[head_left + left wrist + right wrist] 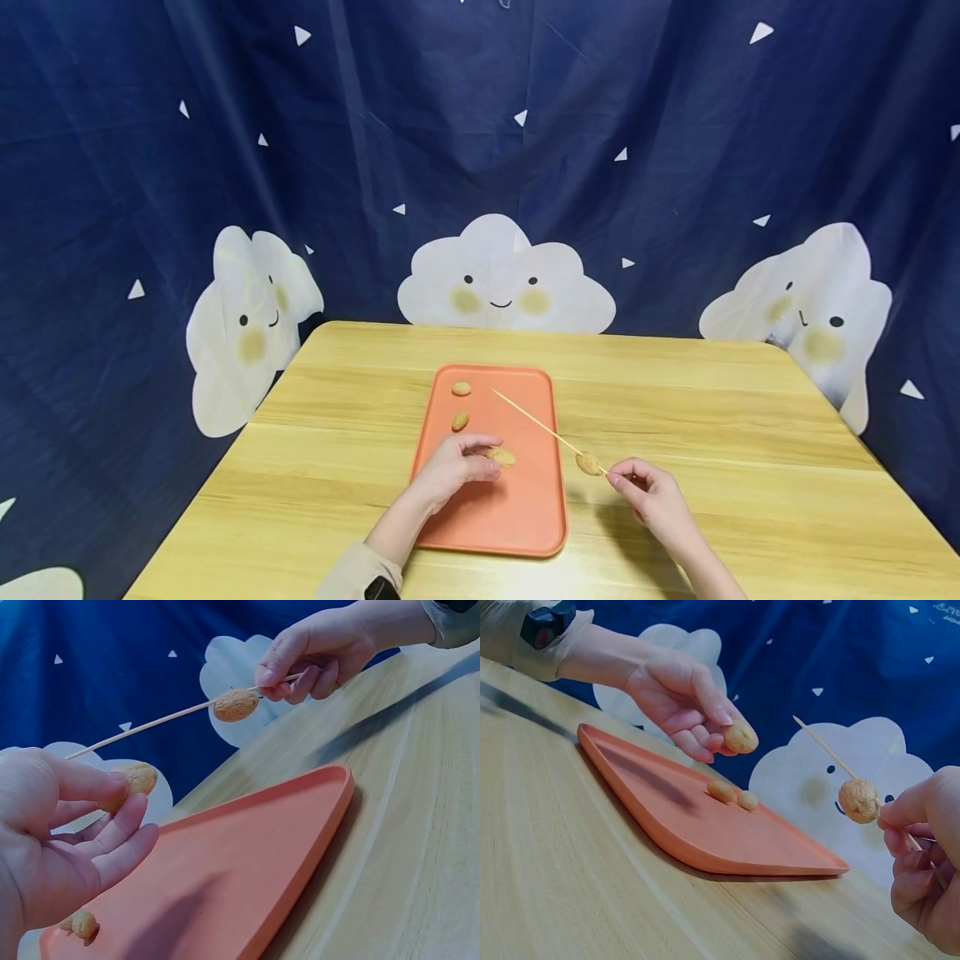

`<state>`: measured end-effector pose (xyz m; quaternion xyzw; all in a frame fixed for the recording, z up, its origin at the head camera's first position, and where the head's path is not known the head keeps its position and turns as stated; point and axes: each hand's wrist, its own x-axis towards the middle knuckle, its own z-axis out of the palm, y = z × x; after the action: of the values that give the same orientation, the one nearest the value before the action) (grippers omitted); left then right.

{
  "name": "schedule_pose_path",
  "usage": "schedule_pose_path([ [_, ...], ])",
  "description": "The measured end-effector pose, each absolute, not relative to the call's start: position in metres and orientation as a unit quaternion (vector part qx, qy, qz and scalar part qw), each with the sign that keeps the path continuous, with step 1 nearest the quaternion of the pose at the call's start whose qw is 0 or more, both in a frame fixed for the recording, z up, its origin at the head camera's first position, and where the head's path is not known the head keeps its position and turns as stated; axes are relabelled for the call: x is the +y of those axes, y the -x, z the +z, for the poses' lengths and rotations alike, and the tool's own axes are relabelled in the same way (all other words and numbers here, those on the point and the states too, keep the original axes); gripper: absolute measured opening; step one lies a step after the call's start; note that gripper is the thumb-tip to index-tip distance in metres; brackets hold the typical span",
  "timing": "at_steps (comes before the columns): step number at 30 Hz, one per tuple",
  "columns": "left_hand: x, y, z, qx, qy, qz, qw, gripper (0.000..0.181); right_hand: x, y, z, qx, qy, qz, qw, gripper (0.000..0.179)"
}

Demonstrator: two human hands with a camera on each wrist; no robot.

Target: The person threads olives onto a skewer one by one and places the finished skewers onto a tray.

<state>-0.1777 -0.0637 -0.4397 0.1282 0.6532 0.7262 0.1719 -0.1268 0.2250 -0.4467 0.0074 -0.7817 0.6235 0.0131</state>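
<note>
My right hand (660,502) pinches a thin wooden skewer (534,421) near its lower end, and the bare pointed part slants up and left over the tray. A brown, wrinkled oval food ball (588,463) is threaded on the skewer just beyond my fingertips. Between the thumb and fingers of my left hand (450,468) is a second brown ball (139,784), held above the tray and apart from the skewer tip in the right wrist view. Two more balls, one farther back (461,388) and one nearer (460,422), lie on the orange tray (517,521).
The tray lies flat on a light wooden table (300,492). Behind the table hangs a dark blue curtain (465,125) printed with white clouds and small triangles. A dark watch (547,624) is on the left wrist over a light sleeve.
</note>
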Motion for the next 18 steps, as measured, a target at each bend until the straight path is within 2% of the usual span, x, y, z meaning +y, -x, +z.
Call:
schedule_pose_path([
  [7,-0.064,0.178,-0.442,0.635,-0.100,0.750,0.156,0.034,0.227,0.124,-0.446,-0.790,-0.030,0.613,0.016,0.016],
  [18,-0.069,0.180,-0.442,0.632,-0.088,0.758,0.135,0.033,0.251,0.115,-0.453,-0.814,-0.153,0.560,0.015,0.005],
])
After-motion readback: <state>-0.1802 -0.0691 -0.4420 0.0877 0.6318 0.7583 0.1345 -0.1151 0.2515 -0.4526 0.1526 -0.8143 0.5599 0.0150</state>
